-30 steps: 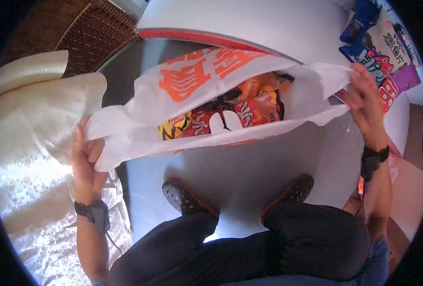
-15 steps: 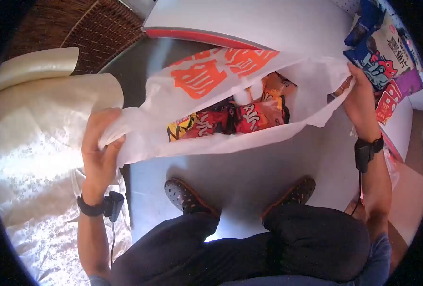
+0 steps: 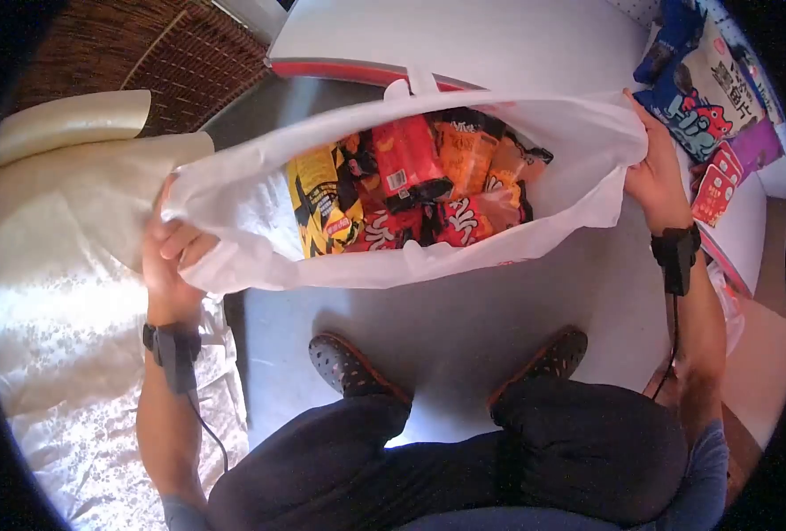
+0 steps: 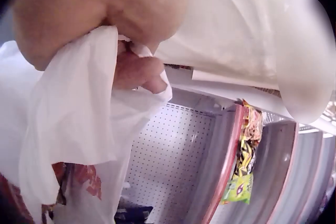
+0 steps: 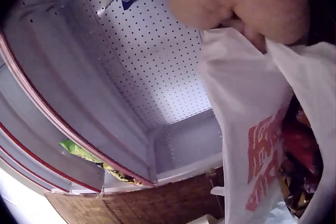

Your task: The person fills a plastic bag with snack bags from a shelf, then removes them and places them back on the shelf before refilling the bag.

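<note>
A white plastic bag (image 3: 340,271) is stretched wide between both hands, its mouth facing up. Inside lie several snack packets: a yellow and black one (image 3: 324,199) at the left, a red one (image 3: 406,159) in the middle and an orange one (image 3: 466,157) beside it. The left hand (image 3: 172,257) grips the bag's left end, fingers curled round the plastic. At the right end, the right hand (image 3: 660,181) pinches the bag's edge. Both wrist views show white plastic bunched in the left hand (image 4: 105,19) and the right hand (image 5: 241,3).
A white shelf (image 3: 464,40) with a red edge stands beyond the bag. Blue and white packets (image 3: 707,102) lie at the upper right. Cream patterned cloth (image 3: 74,265) covers the left side; a woven panel (image 3: 198,66) is behind. Two dark shoes (image 3: 349,363) stand on the grey floor.
The bag's mouth has opened wider, its far side moving away and the orange print going out of the head view. More packets show inside. Both hands have shifted slightly.
</note>
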`<state>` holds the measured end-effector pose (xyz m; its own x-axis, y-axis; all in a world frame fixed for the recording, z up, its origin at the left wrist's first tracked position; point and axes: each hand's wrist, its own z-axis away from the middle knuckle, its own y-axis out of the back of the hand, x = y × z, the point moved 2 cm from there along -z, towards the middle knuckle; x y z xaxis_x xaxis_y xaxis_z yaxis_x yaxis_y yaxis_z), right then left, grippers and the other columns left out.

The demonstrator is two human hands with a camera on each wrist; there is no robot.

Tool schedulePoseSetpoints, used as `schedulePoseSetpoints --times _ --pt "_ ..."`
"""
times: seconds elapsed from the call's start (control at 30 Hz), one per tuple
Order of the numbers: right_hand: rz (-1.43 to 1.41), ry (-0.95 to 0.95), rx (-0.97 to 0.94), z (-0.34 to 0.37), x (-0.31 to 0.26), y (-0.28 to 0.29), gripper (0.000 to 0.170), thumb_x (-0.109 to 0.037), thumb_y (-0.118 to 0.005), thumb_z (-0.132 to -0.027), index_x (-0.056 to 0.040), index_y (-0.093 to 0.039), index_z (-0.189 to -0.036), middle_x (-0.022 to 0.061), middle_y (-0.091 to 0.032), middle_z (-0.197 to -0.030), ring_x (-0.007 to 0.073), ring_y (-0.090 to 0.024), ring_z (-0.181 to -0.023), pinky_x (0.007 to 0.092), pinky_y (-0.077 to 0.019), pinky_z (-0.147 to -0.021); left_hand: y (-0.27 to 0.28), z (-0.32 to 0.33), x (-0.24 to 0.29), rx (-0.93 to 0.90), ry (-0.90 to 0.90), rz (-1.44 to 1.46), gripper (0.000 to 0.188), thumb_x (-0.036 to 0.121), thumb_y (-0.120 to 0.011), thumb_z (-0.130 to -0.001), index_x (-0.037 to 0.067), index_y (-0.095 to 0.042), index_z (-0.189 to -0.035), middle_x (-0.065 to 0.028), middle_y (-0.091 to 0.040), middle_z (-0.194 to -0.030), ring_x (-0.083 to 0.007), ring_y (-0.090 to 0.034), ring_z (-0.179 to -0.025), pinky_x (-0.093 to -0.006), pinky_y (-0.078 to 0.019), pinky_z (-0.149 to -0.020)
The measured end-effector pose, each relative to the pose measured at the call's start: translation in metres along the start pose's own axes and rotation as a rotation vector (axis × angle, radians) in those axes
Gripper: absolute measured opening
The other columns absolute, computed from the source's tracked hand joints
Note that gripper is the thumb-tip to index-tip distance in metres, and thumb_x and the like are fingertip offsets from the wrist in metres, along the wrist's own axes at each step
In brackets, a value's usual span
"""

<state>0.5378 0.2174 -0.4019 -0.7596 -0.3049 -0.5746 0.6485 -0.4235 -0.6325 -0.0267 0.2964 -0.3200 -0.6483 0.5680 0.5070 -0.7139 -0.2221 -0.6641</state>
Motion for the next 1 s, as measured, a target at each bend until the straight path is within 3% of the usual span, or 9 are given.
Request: schedulePoseSetpoints --times 0.07,0.3,0.37,0.43,0.6,0.7,0.77,0.87,1.0 --pt "-0.129 -0.119 -0.33 -0.003 -0.001 -0.006 0.032 -0.028 -0.057 -0.111 -0.0007 -0.066 -0.124 0.0077 -0.073 -0.114 0.0122 -0.066 -0.091 0.0278 -0.0554 -0.086 0.028 -0.012 0.012 -0.271 0.004 0.087 0.032 0.027 -0.043 -0.114 0.002 -0.062 -0.108 0.0058 -0.055 -0.065 -0.0021 -0.046 -0.048 -0.0212 -0.0333 -0.041" --pt "-0.195 -0.406 -0.663 -0.057 0.007 0.054 0.028 -0.03 -0.061 -0.109 -0.0038 -0.067 -0.117 0.009 -0.074 -0.113 0.0153 -0.07 -0.105 0.0327 -0.0549 -0.099 0.047 -0.034 -0.009 -0.061 0.124 0.004 0.027 0.027 -0.046 -0.111 0.01 -0.062 -0.099 0.0074 -0.053 -0.066 -0.0051 -0.047 -0.051 -0.0207 -0.0441 -0.051" --pt "0.127 0.088 0.134 -0.027 0.011 0.017 0.031 -0.032 -0.062 -0.108 -0.0039 -0.066 -0.121 0.011 -0.071 -0.124 0.0188 -0.069 -0.109 0.031 -0.0533 -0.098 0.048 -0.032 -0.018 -0.083 0.117 -0.124 0.026 0.029 -0.047 -0.111 0.009 -0.063 -0.105 0.0049 -0.061 -0.076 -0.0069 -0.057 -0.06 -0.0211 -0.0512 -0.058" --pt "0.202 0.233 0.245 -0.008 0.004 0.013 0.032 -0.032 -0.061 -0.108 -0.0041 -0.065 -0.124 0.0119 -0.069 -0.129 0.0216 -0.067 -0.116 0.0338 -0.0517 -0.101 0.027 -0.02 -0.03 0.278 -0.184 -0.458 0.032 0.03 -0.048 -0.111 0.007 -0.062 -0.128 -0.0045 -0.069 -0.113 -0.0149 -0.068 -0.101 -0.0298 -0.058 -0.088" --pt "0.746 0.845 0.5 0.031 -0.001 0.002 0.033 -0.026 -0.063 -0.107 -0.0018 -0.063 -0.129 0.0135 -0.066 -0.135 0.0244 -0.063 -0.124 0.0398 -0.0452 -0.111 0.039 0.009 -0.029 0.306 -0.458 -0.794 0.046 0.034 -0.049 -0.112 0.005 -0.053 -0.148 -0.0097 -0.059 -0.141 -0.0226 -0.055 -0.133 -0.0424 -0.0425 -0.114" --pt "1.339 1.466 0.206 0.06 0.02 -0.026 0.036 -0.01 -0.072 -0.096 -0.0025 -0.062 -0.13 0.0158 -0.066 -0.133 0.026 -0.063 -0.122 0.0406 -0.0453 -0.11 0.013 0.024 -0.037 0.366 -0.848 -1.228 0.055 0.039 -0.048 -0.112 0.002 -0.048 -0.153 -0.015 -0.049 -0.156 -0.0292 -0.044 -0.146 -0.0475 -0.0309 -0.123" --pt "1.561 1.35 -0.192 0.073 0.041 -0.043 0.041 -0.016 -0.077 -0.092 -0.0036 -0.063 -0.128 0.0165 -0.066 -0.131 0.0303 -0.064 -0.118 0.0414 -0.049 -0.105 -0.02 0.037 -0.044 0.25 -1.202 -1.602 0.055 0.034 -0.06 -0.107 0.002 -0.051 -0.151 -0.021 -0.036 -0.165 -0.0349 -0.038 -0.151 -0.0518 -0.0243 -0.126" --pt "1.848 1.069 -0.474 0.073 0.073 -0.081 0.046 -0.024 -0.082 -0.087 -0.005 -0.063 -0.125 0.0168 -0.065 -0.13 0.0341 -0.064 -0.117 0.045 -0.0527 -0.099 -0.05 0.047 -0.055 -0.062 -1.34 -2.132 0.056 0.026 -0.073 -0.097 0.006 -0.057 -0.147 -0.0241 -0.041 -0.161 -0.0371 -0.037 -0.152 -0.0554 -0.0231 -0.125" --pt "1.912 0.883 -0.593 0.068 0.103 -0.078 0.035 -0.027 -0.078 -0.085 -0.0081 -0.065 -0.111 0.0121 -0.065 -0.108 0.0339 -0.067 -0.098 0.0457 -0.0553 -0.079 -0.058 0.038 -0.08 -0.353 -0.951 -2.339 0.054 0.018 -0.081 -0.085 0.012 -0.067 -0.137 -0.0135 -0.063 -0.141 -0.0292 -0.058 -0.133 -0.0581 -0.0262 -0.121"
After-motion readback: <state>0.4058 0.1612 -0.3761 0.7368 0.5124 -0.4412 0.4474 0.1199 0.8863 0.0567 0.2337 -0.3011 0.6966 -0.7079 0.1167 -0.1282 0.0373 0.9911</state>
